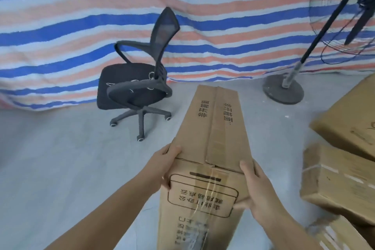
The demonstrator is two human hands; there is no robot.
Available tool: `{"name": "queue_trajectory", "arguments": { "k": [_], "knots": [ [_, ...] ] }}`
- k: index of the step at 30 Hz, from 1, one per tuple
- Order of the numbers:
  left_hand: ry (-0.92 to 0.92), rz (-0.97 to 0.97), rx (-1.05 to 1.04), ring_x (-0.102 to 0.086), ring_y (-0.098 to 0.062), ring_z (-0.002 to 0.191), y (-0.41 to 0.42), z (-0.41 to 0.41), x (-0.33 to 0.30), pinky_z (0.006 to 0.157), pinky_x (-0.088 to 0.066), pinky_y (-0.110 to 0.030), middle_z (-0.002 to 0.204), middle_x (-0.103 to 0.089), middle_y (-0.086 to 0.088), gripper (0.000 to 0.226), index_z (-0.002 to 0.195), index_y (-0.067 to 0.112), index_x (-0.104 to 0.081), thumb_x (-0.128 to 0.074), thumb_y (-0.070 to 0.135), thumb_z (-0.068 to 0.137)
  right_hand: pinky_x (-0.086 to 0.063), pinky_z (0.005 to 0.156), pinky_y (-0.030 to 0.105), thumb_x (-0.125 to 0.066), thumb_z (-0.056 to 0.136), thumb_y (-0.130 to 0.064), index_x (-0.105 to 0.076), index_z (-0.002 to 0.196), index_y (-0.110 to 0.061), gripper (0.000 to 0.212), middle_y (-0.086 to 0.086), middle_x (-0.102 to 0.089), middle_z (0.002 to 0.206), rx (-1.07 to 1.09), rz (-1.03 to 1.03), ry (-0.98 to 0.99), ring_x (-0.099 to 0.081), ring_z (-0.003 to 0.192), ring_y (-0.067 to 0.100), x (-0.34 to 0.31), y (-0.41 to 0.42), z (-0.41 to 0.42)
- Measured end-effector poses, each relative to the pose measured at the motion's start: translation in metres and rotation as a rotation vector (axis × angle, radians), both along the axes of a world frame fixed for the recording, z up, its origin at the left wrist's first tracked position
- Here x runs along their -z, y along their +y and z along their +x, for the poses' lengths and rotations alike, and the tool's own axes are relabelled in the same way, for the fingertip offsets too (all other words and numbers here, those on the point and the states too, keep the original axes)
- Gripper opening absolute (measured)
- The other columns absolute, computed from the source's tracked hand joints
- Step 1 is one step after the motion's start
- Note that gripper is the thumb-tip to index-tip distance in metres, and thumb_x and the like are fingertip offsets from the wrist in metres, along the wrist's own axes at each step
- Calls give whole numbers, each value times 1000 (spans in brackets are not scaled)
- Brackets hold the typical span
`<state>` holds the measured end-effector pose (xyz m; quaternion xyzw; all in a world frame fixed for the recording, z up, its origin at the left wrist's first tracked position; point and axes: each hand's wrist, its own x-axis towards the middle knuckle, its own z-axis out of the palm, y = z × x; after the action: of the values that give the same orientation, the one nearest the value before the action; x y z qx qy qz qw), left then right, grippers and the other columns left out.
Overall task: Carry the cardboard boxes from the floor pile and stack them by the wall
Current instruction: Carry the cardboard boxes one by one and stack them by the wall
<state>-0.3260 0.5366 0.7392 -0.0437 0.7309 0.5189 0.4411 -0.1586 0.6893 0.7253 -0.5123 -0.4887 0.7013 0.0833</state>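
Note:
A long brown cardboard box (211, 134) with black printed characters and clear tape is held out in front of me, its far end pointing toward the striped wall. My left hand (164, 165) grips its near left corner, fingers curled over the top edge. My right hand (257, 191) grips the near right edge, thumb on top. Several more cardboard boxes (341, 180) lie piled on the floor at the right.
A black mesh office chair (140, 79) stands on the grey concrete floor ahead, left of the box. A standing fan (284, 87) with a round base is at the right back. A blue, orange and white striped tarp (81, 26) covers the wall.

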Motion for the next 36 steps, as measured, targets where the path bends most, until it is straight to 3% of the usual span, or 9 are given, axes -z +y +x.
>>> {"name": "queue_trajectory", "arguments": {
  "k": [4,9,12,18,21,25,30,33,36],
  "knots": [
    [14,-38,-132,-54,-12,88,-106,16,2,64,-57,-58,101,-60,14,9,91,45,-60,-52,43,92,-56,49,44,-50,97,-39,-48,131,-42,34,-17,-46,128,-138,-14,-38,-42,109,17,9,-81,-8],
    [27,-58,-348,-49,-14,98,-263,57,5,61,-57,-56,105,-54,17,9,89,49,-60,-53,42,90,-57,55,49,-50,97,-39,-49,130,-43,33,-14,-50,131,-371,-28,-31,-49,120,25,13,-210,-12],
    [24,-74,-525,-48,-16,100,-364,92,2,68,-55,-60,104,-53,18,8,89,46,-61,-55,41,89,-58,66,54,-48,97,-42,-49,128,-46,31,-24,-49,124,-549,22,-18,-43,115,14,11,-299,-8],
    [44,-108,-872,-54,-11,96,-541,175,-17,64,-57,-58,106,-60,14,13,99,42,-62,-53,41,91,-58,66,51,-48,98,-43,-48,131,-45,33,-22,-49,120,-894,54,-10,-40,110,11,1,-469,-9],
    [59,-150,-1038,-57,-12,90,-610,208,-31,62,-56,-60,101,-63,10,14,102,39,-62,-53,41,91,-58,67,55,-48,98,-41,-48,132,-44,34,-20,-47,123,-1042,32,19,-39,108,11,-7,-545,-13],
    [78,-189,-1242,-62,-15,85,-688,244,-47,62,-56,-60,96,-64,11,8,91,42,-62,-54,40,90,-57,64,56,-50,97,-40,-53,126,-43,30,-14,-52,130,-1244,2,32,-45,116,18,-14,-641,-19],
    [99,-216,-1460,-59,-14,84,-765,265,-59,58,-58,-55,98,-59,12,15,105,39,-57,-53,40,91,-58,55,51,-51,96,-40,-50,132,-41,36,-10,-54,133,-1461,-5,61,-47,124,24,-21,-743,-39],
    [95,-216,-1542,-60,-18,86,-811,262,-59,62,-56,-60,98,-59,10,5,89,40,-58,-53,41,91,-58,57,53,-50,97,-41,-47,137,-39,41,-8,-52,135,-1571,-13,62,-47,124,25,-20,-804,-64],
    [96,-214,-1614,-60,-19,90,-859,245,-55,61,-57,-59,101,-59,10,8,85,40,-57,-53,42,91,-57,63,59,-48,98,-41,-44,140,-38,43,-7,-50,137,-1660,-21,67,-46,125,27,-16,-868,-95]
  ]
}}
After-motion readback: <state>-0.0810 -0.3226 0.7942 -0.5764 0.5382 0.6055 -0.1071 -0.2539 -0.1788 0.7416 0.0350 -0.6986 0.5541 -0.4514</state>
